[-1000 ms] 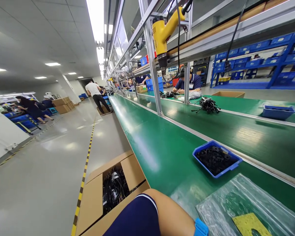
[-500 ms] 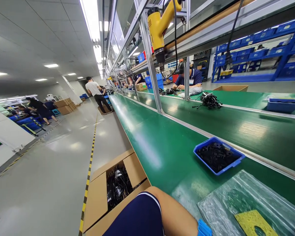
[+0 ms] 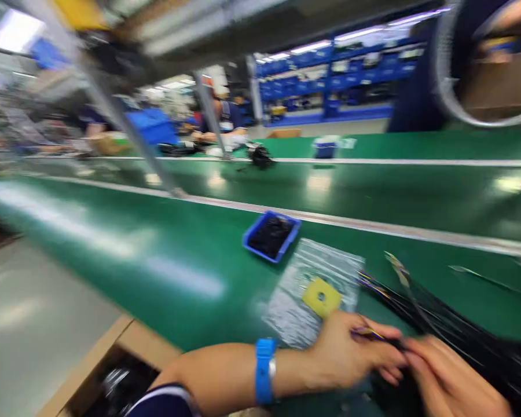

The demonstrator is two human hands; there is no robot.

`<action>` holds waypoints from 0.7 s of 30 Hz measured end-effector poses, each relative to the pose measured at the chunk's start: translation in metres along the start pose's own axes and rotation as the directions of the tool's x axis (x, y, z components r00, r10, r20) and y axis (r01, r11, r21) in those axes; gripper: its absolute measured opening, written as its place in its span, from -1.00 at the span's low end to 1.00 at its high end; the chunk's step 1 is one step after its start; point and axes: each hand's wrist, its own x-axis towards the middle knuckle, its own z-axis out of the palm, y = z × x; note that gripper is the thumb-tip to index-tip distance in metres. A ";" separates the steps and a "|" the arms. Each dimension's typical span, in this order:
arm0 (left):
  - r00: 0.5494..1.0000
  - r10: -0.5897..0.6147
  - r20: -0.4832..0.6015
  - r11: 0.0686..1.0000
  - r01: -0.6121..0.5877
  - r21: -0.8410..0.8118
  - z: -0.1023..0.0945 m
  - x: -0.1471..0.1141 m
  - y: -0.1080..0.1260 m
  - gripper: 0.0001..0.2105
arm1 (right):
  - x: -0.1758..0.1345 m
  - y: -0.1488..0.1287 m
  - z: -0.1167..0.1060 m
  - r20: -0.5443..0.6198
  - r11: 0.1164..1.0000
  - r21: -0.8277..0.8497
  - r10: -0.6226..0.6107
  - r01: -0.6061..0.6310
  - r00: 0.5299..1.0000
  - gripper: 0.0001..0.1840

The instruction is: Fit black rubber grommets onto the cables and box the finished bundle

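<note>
My left hand [image 3: 347, 350], with a blue band at the wrist, has its fingers closed on a black cable whose thin coloured wires [image 3: 369, 333] stick out between thumb and fingers. Right beside it, the fingertips of my right hand [image 3: 455, 379] pinch the same cable. Motion blur hides the cable's end. A bundle of black cables [image 3: 469, 336] with bare coloured wire ends lies behind and to the right of my hands. Just beyond my left hand, a yellow sponge [image 3: 311, 295] with a hole rests on a clear plastic bag [image 3: 293, 315].
A blue tray [image 3: 248, 246] of small black parts stands behind the bag on the green bench [image 3: 165, 243]. An open cardboard box [image 3: 91, 353] with black contents is at lower left. A metal post [image 3: 130, 130] rises from the bench. Another person [image 3: 226, 113] sits across.
My view has swung right and down. Both hands and the cable bundle have come into view; before, only my left arm and wristband showed. The tray and bag now appear further left.
</note>
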 end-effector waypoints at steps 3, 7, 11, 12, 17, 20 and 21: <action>0.991 0.001 -0.137 1.000 0.000 0.003 0.001 0.001 0.006 -0.50 | -0.009 -0.009 -0.024 0.123 0.987 -0.010 0.161 -0.161 0.979 -0.72; 0.995 0.008 -0.096 1.000 -0.007 0.012 0.000 0.003 0.012 -0.61 | -0.007 -0.007 -0.017 0.195 0.967 0.006 0.250 -0.256 0.949 -0.66; 0.992 -0.001 -0.126 1.000 0.003 0.018 0.003 0.001 0.009 -0.62 | -0.009 -0.007 -0.015 0.282 0.947 0.064 0.286 -0.315 0.916 -0.64; 0.991 -0.011 -0.136 1.000 0.014 0.025 0.003 0.002 0.008 -0.62 | -0.009 -0.007 -0.017 0.310 0.940 0.084 0.291 -0.331 0.905 -0.63; 0.995 -0.055 -0.079 0.995 0.061 0.083 -0.002 0.003 0.011 -0.56 | -0.003 -0.007 -0.022 0.339 0.928 0.117 0.298 -0.354 0.892 -0.62; 0.999 -0.041 -0.008 0.996 0.041 0.081 -0.006 0.001 0.013 -0.48 | -0.003 -0.007 -0.021 0.230 0.952 0.053 0.284 -0.303 0.931 -0.68; 1.000 -0.030 -0.003 0.997 0.030 0.065 -0.007 0.001 0.013 -0.44 | -0.003 -0.006 -0.021 0.201 0.959 0.032 0.270 -0.282 0.942 -0.71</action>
